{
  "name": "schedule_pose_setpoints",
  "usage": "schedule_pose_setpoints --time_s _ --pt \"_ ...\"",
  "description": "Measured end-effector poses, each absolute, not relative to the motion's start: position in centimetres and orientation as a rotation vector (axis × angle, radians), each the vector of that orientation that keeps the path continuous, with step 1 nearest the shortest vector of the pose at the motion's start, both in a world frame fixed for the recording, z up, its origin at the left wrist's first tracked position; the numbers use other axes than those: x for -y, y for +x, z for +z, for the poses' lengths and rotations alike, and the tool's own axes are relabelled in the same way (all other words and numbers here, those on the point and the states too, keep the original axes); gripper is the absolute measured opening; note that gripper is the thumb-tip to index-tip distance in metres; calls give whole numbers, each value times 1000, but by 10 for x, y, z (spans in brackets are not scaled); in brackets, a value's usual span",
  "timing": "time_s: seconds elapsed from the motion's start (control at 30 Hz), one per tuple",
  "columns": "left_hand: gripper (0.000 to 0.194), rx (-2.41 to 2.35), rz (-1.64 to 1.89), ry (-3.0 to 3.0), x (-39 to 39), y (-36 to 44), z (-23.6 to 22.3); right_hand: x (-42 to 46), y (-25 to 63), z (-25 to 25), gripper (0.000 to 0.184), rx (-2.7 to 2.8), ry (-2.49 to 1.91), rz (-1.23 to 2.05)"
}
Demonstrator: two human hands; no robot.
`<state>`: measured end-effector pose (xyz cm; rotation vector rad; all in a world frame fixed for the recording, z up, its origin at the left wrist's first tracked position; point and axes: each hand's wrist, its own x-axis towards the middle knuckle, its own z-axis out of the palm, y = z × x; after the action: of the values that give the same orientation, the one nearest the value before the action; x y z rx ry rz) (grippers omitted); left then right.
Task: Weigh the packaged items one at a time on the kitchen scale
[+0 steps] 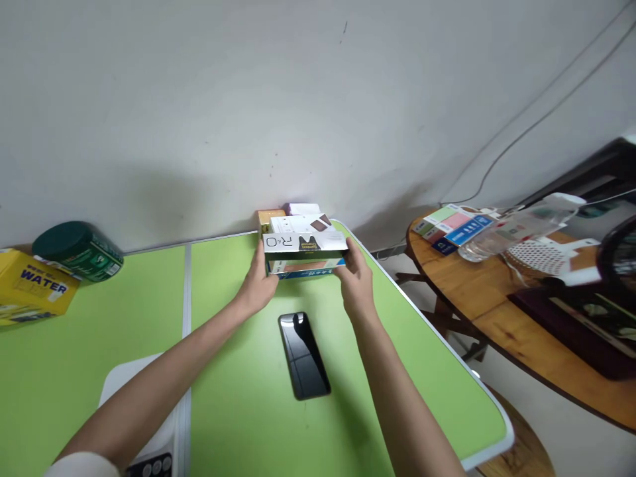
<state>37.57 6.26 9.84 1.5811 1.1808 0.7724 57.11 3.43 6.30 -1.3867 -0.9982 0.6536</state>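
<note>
White rectangular cardboard carton with black lettering (298, 243), and we have it at both ends! Our left hand (256, 286) grips with half-curled fingers, our right hand (358, 283) likewise, the carton between them; nearer us than those fingertips lies a black, glass-faced rectangular smartphone (304, 356).
</note>
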Motion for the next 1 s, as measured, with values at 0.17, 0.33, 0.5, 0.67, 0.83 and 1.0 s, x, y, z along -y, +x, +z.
schedule_pose_setpoints --time_s 0.17,0.33,0.5,0.67,0.83,1.0 --pt "80 -1314 716 1530 5 263 100 45 488 62 76 1161 -1302 877" --pt "80 -1564 719 1362 90 147 76 113 381 33 85 1253 -1202 1144" --pt "79 -1661 747 1244 150 86 55 151 314 13 86 1269 -1189 1254" --pt "82 -1567 826 1183 163 68 26 158 302 -6 84 1323 -1219 1291" --pt "84 -1464 883 1154 164 65 3 158 312 -19 78 1310 -1242 1324" --pt "84 -1460 1013 1105 174 52 -1 151 322 -17 72 1098 -1198 1232"
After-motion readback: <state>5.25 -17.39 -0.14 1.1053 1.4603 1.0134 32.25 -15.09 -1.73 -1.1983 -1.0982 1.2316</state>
